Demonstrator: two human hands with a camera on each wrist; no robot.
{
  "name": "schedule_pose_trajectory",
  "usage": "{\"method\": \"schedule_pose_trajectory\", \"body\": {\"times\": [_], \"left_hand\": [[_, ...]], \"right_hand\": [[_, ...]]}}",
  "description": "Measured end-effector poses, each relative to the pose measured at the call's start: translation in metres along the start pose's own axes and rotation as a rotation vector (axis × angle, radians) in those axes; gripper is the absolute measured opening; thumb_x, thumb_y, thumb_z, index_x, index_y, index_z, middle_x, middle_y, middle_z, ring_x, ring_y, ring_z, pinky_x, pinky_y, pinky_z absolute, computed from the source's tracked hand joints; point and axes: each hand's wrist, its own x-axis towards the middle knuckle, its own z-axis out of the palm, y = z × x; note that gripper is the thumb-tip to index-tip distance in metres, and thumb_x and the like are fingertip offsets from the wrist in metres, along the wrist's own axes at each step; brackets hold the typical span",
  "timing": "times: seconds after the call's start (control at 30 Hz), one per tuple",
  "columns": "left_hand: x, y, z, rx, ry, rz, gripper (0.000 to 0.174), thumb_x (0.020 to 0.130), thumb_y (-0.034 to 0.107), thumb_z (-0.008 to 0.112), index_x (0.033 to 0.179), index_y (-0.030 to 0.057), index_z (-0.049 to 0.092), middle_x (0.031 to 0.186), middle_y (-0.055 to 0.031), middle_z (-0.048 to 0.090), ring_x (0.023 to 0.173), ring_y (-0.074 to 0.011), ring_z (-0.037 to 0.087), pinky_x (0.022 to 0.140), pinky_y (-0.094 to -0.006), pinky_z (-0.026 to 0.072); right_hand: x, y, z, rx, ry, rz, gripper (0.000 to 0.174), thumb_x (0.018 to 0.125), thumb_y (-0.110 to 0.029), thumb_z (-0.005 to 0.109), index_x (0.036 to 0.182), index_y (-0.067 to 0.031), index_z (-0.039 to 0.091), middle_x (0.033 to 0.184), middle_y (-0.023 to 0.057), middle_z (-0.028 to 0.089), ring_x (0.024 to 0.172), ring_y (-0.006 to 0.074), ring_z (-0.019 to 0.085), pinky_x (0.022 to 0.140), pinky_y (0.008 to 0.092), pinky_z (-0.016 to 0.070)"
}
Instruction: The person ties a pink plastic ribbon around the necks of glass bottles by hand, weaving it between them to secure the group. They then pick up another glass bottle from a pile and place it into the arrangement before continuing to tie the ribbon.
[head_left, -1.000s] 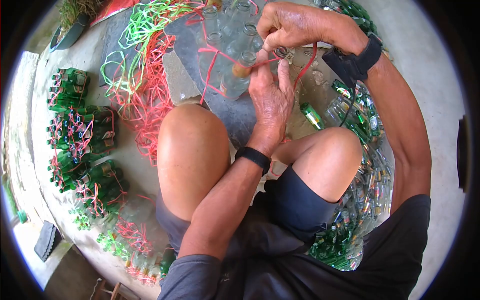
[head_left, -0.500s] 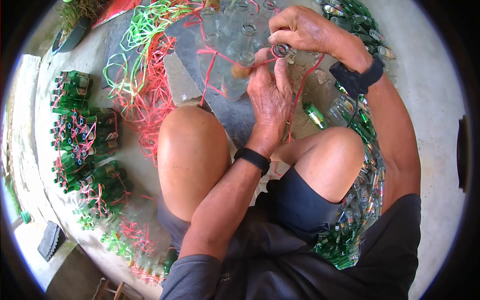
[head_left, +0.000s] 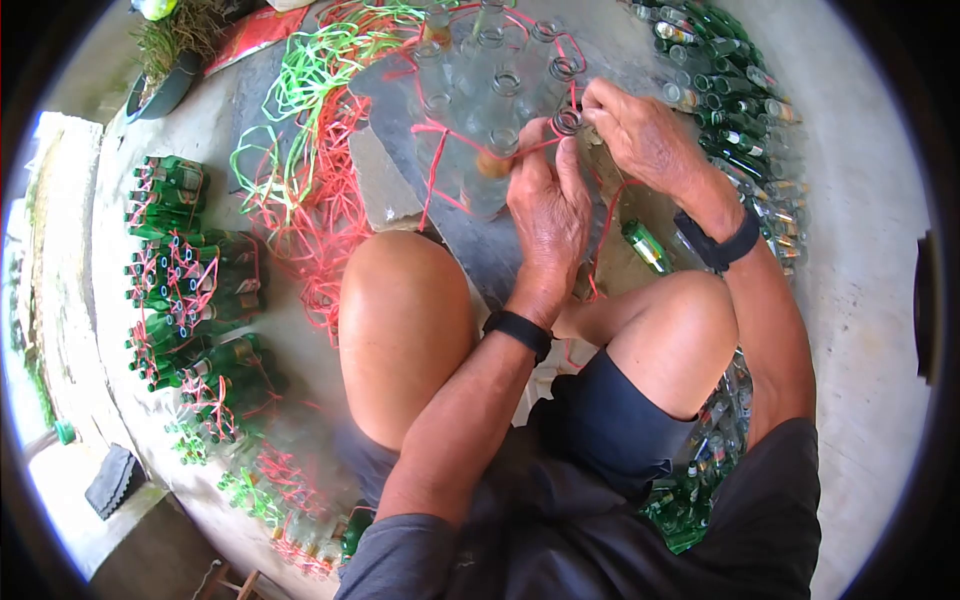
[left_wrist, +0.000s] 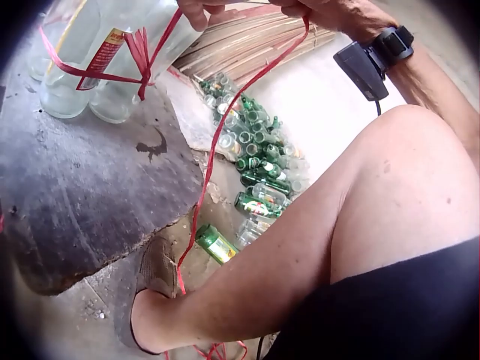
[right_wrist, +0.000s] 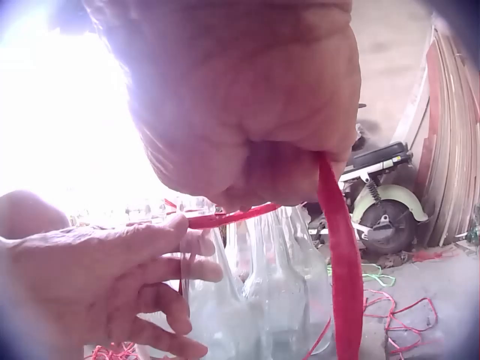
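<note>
Head view: clear bottles point(head_left: 500, 110) grouped upper centre, red strap point(head_left: 433, 180) around group. Left hand point(head_left: 548, 205), upper centre, thumb and index finger gripping corner bottle point(head_left: 567, 122) at neck. Right hand point(head_left: 640, 140), upper right, fingers curled, gripping strap.

Left wrist view: strap descends from top; green bottles point(left_wrist: 266, 180) centre.

Right wrist view: strap hangs from right fist.

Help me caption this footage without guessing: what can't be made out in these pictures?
Right wrist: the stretch of red strap inside the right hand, hidden by the hand itself.
Right wrist: the rest of the motor scooter, behind that hand.
Left wrist: mouths of the clear glass bottles, cut off by the top edge.
Head: label details on the loose green bottle, too small.
</note>
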Motion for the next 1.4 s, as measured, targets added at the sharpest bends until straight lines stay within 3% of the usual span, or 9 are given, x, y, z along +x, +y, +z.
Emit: {"method": "schedule_pose_trajectory", "body": {"times": [0.33, 0.67, 0.73, 1.27, 1.37, 1.4], "left_hand": [[0.000, -0.003, 0.001, 0.011, -0.007, -0.009, 0.027, 0.106, 0.023, 0.054, 0.123, 0.0032, 0.062, 0.098, -0.0202, 0.068, 0.090, -0.0307, 0.066, 0.085, -0.0403, 0.0512], [0.001, 0.001, -0.005, 0.035, -0.045, -0.005, 0.030, 0.107, 0.026, 0.053, 0.121, 0.0026, 0.063, 0.096, -0.0210, 0.068, 0.088, -0.0329, 0.066, 0.084, -0.0409, 0.0512], [0.002, 0.008, -0.009, 0.027, -0.102, -0.084, 0.031, 0.107, 0.028, 0.053, 0.120, 0.0019, 0.064, 0.095, -0.0206, 0.069, 0.088, -0.0309, 0.067, 0.084, -0.0404, 0.0517], [0.005, 0.011, -0.024, -0.021, -0.190, -0.060, 0.037, 0.106, 0.032, 0.056, 0.123, 0.0008, 0.067, 0.095, -0.0172, 0.071, 0.089, -0.0245, 0.067, 0.085, -0.0376, 0.0515], [0.007, 0.009, -0.026, -0.017, -0.206, -0.074, 0.039, 0.105, 0.033, 0.058, 0.125, 0.0010, 0.067, 0.089, -0.0162, 0.070, 0.086, -0.0235, 0.066, 0.083, -0.0378, 0.0518], [0.007, 0.008, -0.026, -0.016, -0.204, -0.062, 0.029, 0.103, 0.024, 0.061, 0.114, -0.0022, 0.068, 0.093, -0.0171, 0.071, 0.075, -0.0204, 0.063, 0.074, -0.0364, 0.0513]], "right_hand": [[-0.023, -0.012, 0.014, -0.027, 0.008, 0.038, 0.009, 0.099, -0.016, 0.056, 0.105, -0.0093, 0.053, 0.076, 0.0244, 0.064, 0.074, 0.0487, 0.063, 0.060, 0.0573, 0.0481], [-0.023, -0.012, 0.016, 0.061, 0.051, 0.023, 0.007, 0.096, -0.013, 0.057, 0.098, -0.0061, 0.055, 0.071, 0.0254, 0.062, 0.073, 0.0476, 0.064, 0.061, 0.0567, 0.0477], [-0.023, -0.013, 0.014, 0.060, 0.037, 0.015, 0.006, 0.096, -0.012, 0.057, 0.098, -0.0061, 0.056, 0.071, 0.0252, 0.062, 0.073, 0.0475, 0.064, 0.061, 0.0566, 0.0474], [-0.027, -0.022, 0.007, 0.093, 0.013, 0.026, 0.007, 0.095, -0.009, 0.057, 0.092, -0.0043, 0.053, 0.072, 0.0261, 0.060, 0.074, 0.0470, 0.063, 0.061, 0.0541, 0.0472], [-0.028, -0.024, 0.005, 0.102, 0.013, 0.012, 0.009, 0.095, -0.009, 0.058, 0.091, -0.0041, 0.052, 0.073, 0.0263, 0.059, 0.074, 0.0475, 0.062, 0.062, 0.0536, 0.0466], [-0.028, -0.025, 0.004, 0.126, 0.010, 0.019, 0.010, 0.095, -0.010, 0.058, 0.091, -0.0040, 0.052, 0.072, 0.0262, 0.058, 0.074, 0.0478, 0.062, 0.062, 0.0536, 0.0463]]}}
